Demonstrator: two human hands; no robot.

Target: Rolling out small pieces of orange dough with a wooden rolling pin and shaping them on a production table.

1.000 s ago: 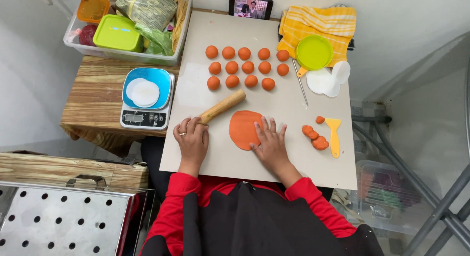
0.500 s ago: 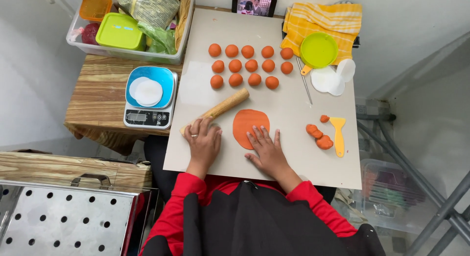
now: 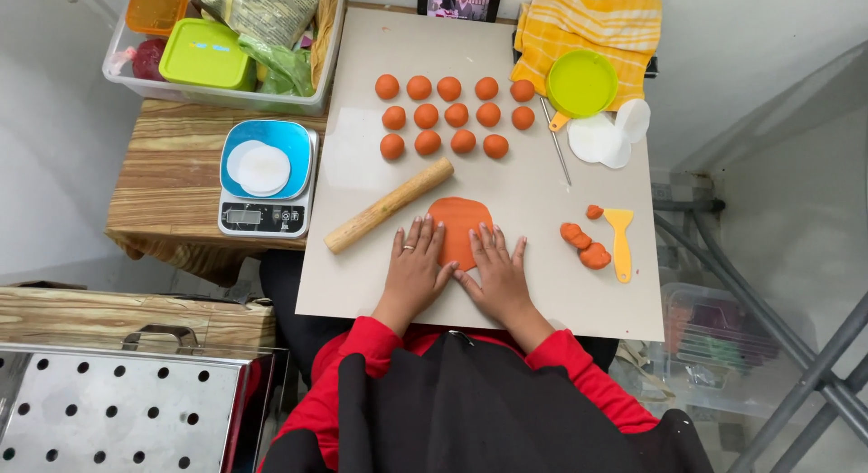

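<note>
Both hands lie flat on the near middle of the pale tabletop (image 3: 362,179), fingers spread wide, neither grip closed on anything. The left hand (image 3: 414,267), with a ring on one finger, rests just left of the flattened orange dough sheet (image 3: 459,227), its fingertips at the sheet's left edge. The right hand (image 3: 495,274) covers the sheet's near right corner, fingers pointing far. The sheet lies between and just beyond the two hands, pressed flat on the tabletop. A wooden rolling pin (image 3: 389,205) lies tilted just to the left and far side of the left hand, apart from it. Rows of orange dough balls (image 3: 452,116) sit farther away. To the right lie a few dough scraps (image 3: 583,247) beside a yellow scraper (image 3: 620,242).
</note>
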